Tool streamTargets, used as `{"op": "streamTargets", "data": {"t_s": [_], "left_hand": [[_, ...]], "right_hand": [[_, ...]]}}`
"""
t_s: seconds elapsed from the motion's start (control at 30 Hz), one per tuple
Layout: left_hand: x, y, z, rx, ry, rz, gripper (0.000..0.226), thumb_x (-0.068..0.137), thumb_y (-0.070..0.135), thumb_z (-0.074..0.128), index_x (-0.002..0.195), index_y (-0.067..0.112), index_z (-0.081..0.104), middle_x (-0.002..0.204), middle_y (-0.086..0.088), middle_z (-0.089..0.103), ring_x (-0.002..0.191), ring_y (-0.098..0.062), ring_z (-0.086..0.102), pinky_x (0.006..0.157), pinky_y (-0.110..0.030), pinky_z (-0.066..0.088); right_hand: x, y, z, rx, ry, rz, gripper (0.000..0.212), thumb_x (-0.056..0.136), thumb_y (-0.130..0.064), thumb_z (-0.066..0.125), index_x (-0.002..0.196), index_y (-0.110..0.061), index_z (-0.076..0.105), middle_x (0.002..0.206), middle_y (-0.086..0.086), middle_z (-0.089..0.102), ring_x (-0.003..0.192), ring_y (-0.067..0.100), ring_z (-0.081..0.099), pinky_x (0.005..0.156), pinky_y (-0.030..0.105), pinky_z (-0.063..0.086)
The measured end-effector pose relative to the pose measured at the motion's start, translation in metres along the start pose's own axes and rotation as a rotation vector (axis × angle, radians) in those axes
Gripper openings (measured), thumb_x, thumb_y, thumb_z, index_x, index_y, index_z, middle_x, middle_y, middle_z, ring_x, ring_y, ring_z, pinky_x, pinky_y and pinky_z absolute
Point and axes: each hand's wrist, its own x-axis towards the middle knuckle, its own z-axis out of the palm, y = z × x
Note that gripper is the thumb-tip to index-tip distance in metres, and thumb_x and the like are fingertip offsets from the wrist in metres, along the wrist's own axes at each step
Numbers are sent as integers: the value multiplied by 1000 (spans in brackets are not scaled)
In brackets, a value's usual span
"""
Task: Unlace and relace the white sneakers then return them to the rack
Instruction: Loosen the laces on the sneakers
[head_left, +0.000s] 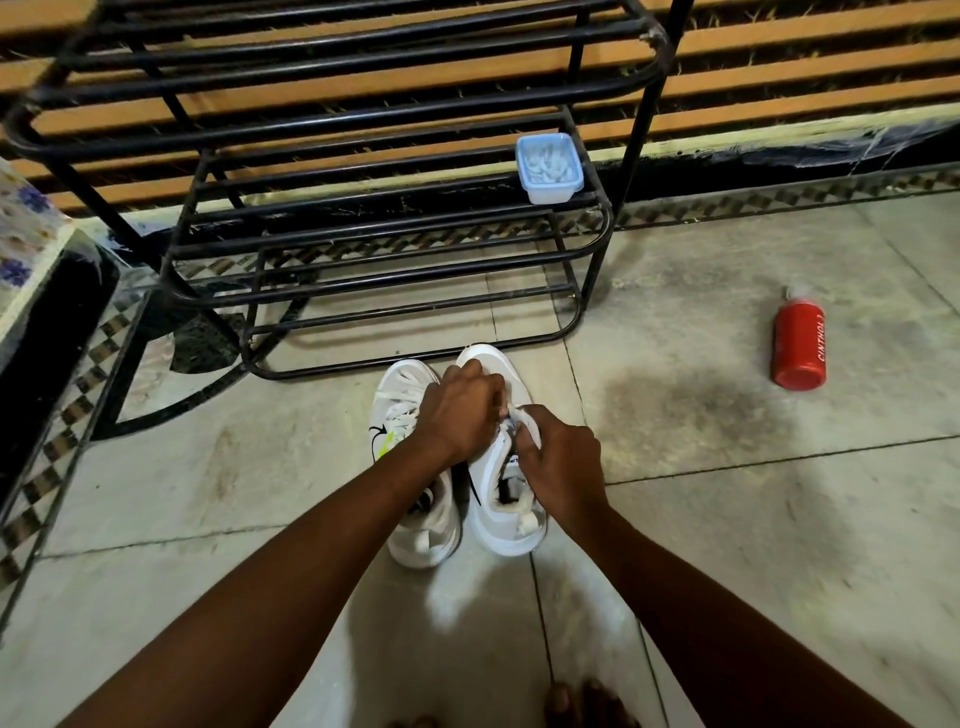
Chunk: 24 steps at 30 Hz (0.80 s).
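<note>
Two white sneakers stand side by side on the tiled floor (727, 519), toes toward a black metal shoe rack (363, 218) just beyond them. Both hands work over the right sneaker (498, 525): the left hand (460, 413) is curled over its forefoot, fingers bunched on the white lace (511, 413), while the right hand (558, 457) pinches the same lace near the tongue, beside the shoe's open collar. The left forearm crosses above the left sneaker (402, 410), which remains laced and shows a black swoosh with a yellow-green mark on its side. On the rack's lower shelf, at its right end, sits a pale blue plastic tub (549, 169) holding small white pieces. A red bottle (799, 343) lettered "CINTHOL" lies on its side well apart to the right. A dark stain marks the tiles between bottle and shoes. Toes of a bare foot (587, 704) show at the bottom edge.
</note>
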Motion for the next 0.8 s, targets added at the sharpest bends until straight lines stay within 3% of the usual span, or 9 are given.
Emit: {"op": "streamTargets", "data": {"t_s": [0.17,0.33,0.47,0.57,0.67,0.73,0.8], "left_hand": [[1,10,2,149,-38,-20,19,94,30,64,111,22,68,118,-3,58,116,-28,54,89,-44,52],[0,11,-6,83,-57,-42,20,92,26,63,110,19,67,115,-6,67,110,-31,63,83,-39,53],[-4,9,-11,158,-59,-2,20,94,21,60,113,16,64,111,-13,70,106,-37,64,84,-41,52],[-4,0,-14,43,-66,3,17,89,14,61,105,15,66,106,-12,73,97,-36,67,81,-40,55],[-3,-14,-19,-132,-1,-65,18,79,0,59,90,14,60,97,-10,69,89,-30,65,75,-38,52],[-3,-19,-26,-180,76,-159,17,84,-2,56,96,9,58,97,-10,66,91,-30,61,75,-38,49],[-4,-25,-34,-83,118,-258,15,89,9,60,104,11,61,106,-7,63,102,-31,59,81,-43,52]], "right_hand": [[-1,-3,3,-12,-26,34,32,99,-41,51,123,-26,66,84,2,76,80,29,71,72,34,51],[0,-4,3,-26,-20,28,32,97,-36,52,122,-24,68,87,7,76,80,33,70,71,34,50],[3,-1,3,23,41,-16,41,90,-43,45,112,-23,72,82,4,76,73,31,70,66,29,48],[6,1,4,67,55,22,45,86,-48,41,110,-25,71,81,3,76,73,30,69,66,34,54],[5,4,6,67,61,34,44,86,-48,40,111,-27,70,79,1,75,72,29,68,65,35,54],[4,4,7,34,63,6,40,87,-47,43,109,-27,70,76,2,73,70,31,68,62,34,52],[5,4,6,-24,59,-24,30,86,-43,53,105,-26,70,72,3,72,67,34,67,60,34,51]]}}
